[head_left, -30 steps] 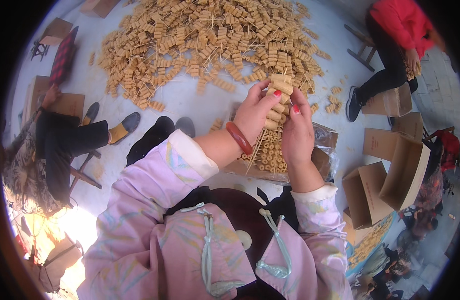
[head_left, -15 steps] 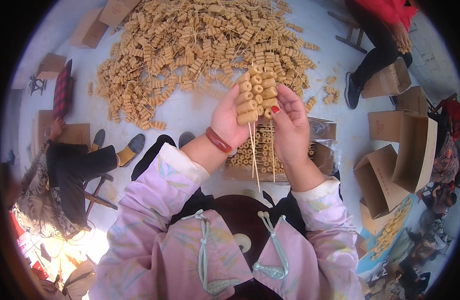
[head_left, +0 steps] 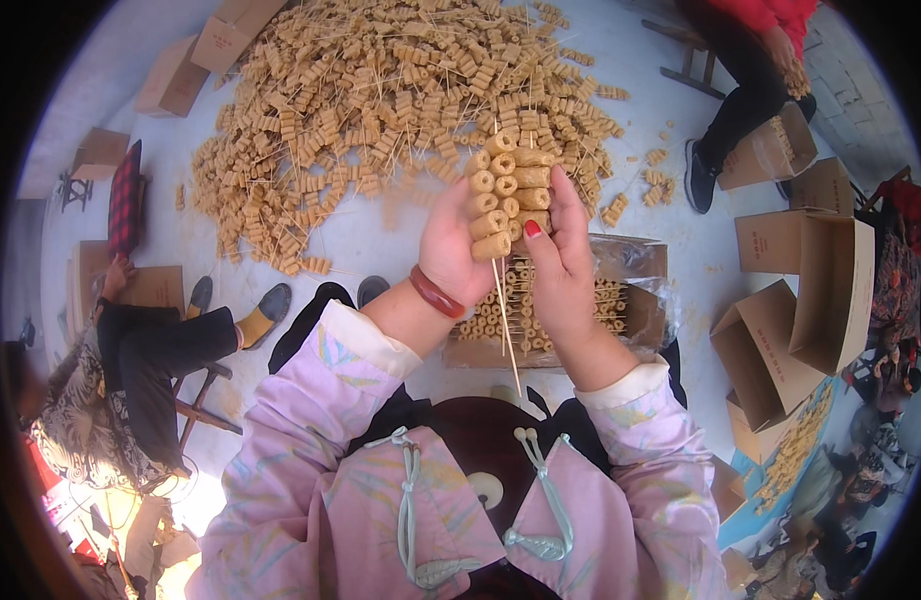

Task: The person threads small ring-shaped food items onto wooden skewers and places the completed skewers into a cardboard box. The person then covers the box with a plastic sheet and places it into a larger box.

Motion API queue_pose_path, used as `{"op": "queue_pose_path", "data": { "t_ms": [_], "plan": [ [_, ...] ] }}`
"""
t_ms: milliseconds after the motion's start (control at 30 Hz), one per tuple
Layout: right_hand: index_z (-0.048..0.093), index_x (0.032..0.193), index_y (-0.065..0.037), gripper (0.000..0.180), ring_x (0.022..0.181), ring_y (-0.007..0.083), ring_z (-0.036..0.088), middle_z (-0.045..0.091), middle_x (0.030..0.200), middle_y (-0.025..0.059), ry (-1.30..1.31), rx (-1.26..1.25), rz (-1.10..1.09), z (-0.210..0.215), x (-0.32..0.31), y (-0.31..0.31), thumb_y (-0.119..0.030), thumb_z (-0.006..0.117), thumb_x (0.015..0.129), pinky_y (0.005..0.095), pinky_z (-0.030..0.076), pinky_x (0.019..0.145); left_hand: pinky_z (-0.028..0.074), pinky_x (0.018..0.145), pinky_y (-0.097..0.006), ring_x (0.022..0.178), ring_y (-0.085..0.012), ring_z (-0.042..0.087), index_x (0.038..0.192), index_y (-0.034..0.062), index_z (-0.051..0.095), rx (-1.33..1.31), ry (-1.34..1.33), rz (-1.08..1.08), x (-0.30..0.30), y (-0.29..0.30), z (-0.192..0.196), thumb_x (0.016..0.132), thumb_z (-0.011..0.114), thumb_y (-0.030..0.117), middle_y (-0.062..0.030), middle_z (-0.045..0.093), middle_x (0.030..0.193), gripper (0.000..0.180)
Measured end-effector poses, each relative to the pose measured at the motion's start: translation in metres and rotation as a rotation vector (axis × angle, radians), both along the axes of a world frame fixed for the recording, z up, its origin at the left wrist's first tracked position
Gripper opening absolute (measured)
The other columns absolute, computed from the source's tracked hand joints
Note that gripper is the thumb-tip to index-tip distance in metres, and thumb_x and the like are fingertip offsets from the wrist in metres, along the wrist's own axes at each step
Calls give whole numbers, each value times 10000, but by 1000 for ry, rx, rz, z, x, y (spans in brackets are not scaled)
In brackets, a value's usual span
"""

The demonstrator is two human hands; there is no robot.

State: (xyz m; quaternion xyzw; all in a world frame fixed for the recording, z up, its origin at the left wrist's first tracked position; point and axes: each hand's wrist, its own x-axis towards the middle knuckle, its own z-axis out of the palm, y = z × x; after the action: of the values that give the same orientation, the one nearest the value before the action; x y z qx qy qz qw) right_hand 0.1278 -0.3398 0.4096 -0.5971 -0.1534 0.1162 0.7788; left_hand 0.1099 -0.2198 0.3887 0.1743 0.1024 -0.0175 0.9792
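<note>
Several skewers of tan, hollow tube-shaped rolls point(head_left: 491, 222) stand side by side between my hands, their thin sticks pointing down toward me. My left hand point(head_left: 446, 243), with a reddish-brown bangle point(head_left: 437, 292) at the wrist, is closed around the left side of the bunch. Gripping the right-hand skewers point(head_left: 532, 184) is my right hand point(head_left: 560, 280), its red-nailed thumb across their lower end. Beneath my hands sits an open cardboard box point(head_left: 485, 352) lined with clear plastic, holding rows of similar skewers; my hands and forearms hide part of it.
A large heap of skewered rolls point(head_left: 350, 110) spreads over the pale floor ahead. Empty cardboard boxes point(head_left: 770, 350) stand at the right. One person point(head_left: 145, 370) sits at the left, another point(head_left: 745, 100) at the far right beside a box point(head_left: 770, 158).
The held skewers have turned slightly and shifted a little left, with the right-hand rolls now showing more of their sides. My right hand has moved left, closer to my left hand.
</note>
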Motion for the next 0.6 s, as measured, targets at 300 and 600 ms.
{"op": "queue_pose_path", "data": {
  "t_ms": [300,600],
  "plan": [
    [242,1480,19,562,1342,234,390,363,1472,177,169,131,-94,5,1,1,14,441,955,339,324,1106,499,917,-334,1083,-196,611,1322,53,473,150,44,34,-4,-7,0,999,394,303,-83,606,1234,416],
    [311,1440,32,527,1300,232,429,419,1418,167,167,-30,-74,-7,5,0,38,478,940,339,351,1089,434,1002,-335,1116,-174,581,1380,57,425,284,104,103,-1,-11,2,1010,384,258,-72,563,1279,422]
  ]
}}
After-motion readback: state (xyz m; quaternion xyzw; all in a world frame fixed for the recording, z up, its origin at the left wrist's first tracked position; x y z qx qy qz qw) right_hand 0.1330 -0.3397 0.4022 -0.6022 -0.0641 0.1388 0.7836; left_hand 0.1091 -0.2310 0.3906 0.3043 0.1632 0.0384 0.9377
